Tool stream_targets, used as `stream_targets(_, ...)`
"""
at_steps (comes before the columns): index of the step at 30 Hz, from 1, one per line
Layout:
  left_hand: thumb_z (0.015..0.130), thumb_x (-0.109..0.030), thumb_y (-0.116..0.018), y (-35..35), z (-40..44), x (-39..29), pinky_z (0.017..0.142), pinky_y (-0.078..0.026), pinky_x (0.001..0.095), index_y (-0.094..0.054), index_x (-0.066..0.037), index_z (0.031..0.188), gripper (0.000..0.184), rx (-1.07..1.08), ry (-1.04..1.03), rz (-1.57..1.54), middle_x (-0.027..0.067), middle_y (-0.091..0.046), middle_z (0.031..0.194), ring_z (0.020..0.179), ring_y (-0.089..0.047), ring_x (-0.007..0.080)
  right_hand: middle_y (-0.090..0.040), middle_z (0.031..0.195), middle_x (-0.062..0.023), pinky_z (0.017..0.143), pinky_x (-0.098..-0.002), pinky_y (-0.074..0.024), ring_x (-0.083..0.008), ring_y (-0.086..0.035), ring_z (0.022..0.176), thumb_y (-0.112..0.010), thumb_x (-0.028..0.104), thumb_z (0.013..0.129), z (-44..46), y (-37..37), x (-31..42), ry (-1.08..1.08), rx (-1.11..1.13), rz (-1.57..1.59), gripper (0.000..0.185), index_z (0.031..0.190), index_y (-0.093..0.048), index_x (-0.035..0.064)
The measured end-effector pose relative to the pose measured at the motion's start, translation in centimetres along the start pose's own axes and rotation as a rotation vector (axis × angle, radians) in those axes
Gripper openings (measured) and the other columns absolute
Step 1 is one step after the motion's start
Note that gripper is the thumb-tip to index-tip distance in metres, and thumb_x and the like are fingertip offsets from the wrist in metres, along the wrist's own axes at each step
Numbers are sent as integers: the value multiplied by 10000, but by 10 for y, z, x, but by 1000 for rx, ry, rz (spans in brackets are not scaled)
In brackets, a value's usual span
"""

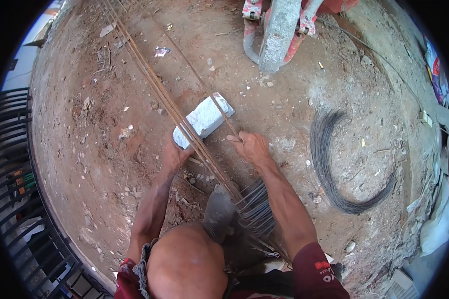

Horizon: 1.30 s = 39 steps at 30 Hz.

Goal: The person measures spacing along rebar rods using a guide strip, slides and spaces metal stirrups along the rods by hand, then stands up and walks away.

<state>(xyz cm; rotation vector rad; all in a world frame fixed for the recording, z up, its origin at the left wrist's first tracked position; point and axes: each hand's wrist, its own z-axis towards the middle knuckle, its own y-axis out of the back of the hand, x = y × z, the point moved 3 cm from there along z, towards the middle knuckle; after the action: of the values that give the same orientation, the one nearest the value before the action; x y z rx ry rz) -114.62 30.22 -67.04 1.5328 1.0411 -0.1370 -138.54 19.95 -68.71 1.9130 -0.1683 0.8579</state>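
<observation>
My left hand [174, 155] is closed at the near left end of a whitish block [204, 118], its fingers partly hidden. A bundle of rusty steel rods [157, 89] runs diagonally over the block, just right of that hand. My right hand [254, 148] is a fist around the near end of a single rusty rod [197, 77], which crosses the block's right end. Between my forearms, a stack of bent steel stirrups [258, 212] hangs around the near part of the rod bundle.
A curved bunch of dark thin wire [327, 164] lies on the dirt ground to the right. At the top stands a red machine with a dusty wheel [279, 37]. Black metal bars [15, 164] line the left side. White sacks [438, 224] sit at the right edge.
</observation>
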Motion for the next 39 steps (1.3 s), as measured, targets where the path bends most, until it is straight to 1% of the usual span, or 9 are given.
stream_targets(3,717,-132,-712,4,-21,-2,1053,-299,513,-353,-6,1323,715,-199,-237,246,285,-274,1389,1279,-342,420,-613,672,-176,610,-465,-472,-369,-602,648,-582,479,873,-26,49,-29,-14,-15,51,470,740,-625,30)
stream_targets(5,763,-131,-658,6,-55,-32,1047,-299,521,-421,-13,1277,578,-301,-555,247,241,-392,1328,1257,-387,386,-610,636,-151,639,-463,-482,-348,-612,652,-554,475,889,-46,95,-64,-122,-29,-1,473,747,-626,29)
stream_targets(9,879,-262,-576,-43,-100,-104,1059,-283,490,-587,-37,1079,301,238,-960,444,117,-597,1038,1129,-506,313,-589,600,-146,635,-458,-481,-332,-609,637,-587,409,883,-120,125,-127,-125,137,-114,437,683,-596,20)
stream_targets(10,879,-262,-576,-52,-102,-102,1059,-283,490,-587,-37,1079,301,274,-977,425,117,-597,1038,1129,-506,313,-589,600,-146,635,-458,-481,-332,-609,637,-587,409,883,-146,126,-131,-168,139,-112,437,683,-596,20)
stream_targets(12,893,-313,-566,-64,-99,-88,1046,-293,500,-607,-32,1003,305,459,-991,564,126,-598,976,1036,-531,314,-575,586,-146,626,-464,-478,-305,-607,627,-634,375,859,-204,115,-117,-277,716,-109,439,636,-566,2)
stream_targets(14,900,-320,-558,-64,-104,-96,1036,-298,501,-614,-32,943,296,457,-1048,532,126,-598,928,968,-537,322,-567,605,-146,639,-459,-462,-315,-585,605,-674,364,814,-247,93,-117,-162,796,-181,399,665,-592,3)
stream_targets(29,876,-387,-579,-71,-123,-92,957,-326,478,-598,-47,1026,373,484,-1149,415,124,-590,974,982,-525,325,-601,579,-115,464,-390,-479,-224,-598,534,-603,79,724,-292,47,-143,23,330,-357,96,628,-610,73)
stream_targets(36,865,-368,-602,-61,-115,-109,1015,-321,471,-553,-35,1210,482,631,-1197,653,162,-567,1148,1066,-515,346,-551,616,-67,474,-339,-482,-187,-543,574,-571,255,887,-308,94,-154,-210,477,-231,258,725,-622,60)
stream_targets(39,809,-209,-688,-34,-115,-153,1025,-373,407,-516,-5,1258,523,1006,-870,625,187,-512,1294,1207,-465,366,-549,635,-67,497,-338,-492,-179,-542,625,-589,274,886,-362,168,-177,-447,371,-260,238,777,-636,68)
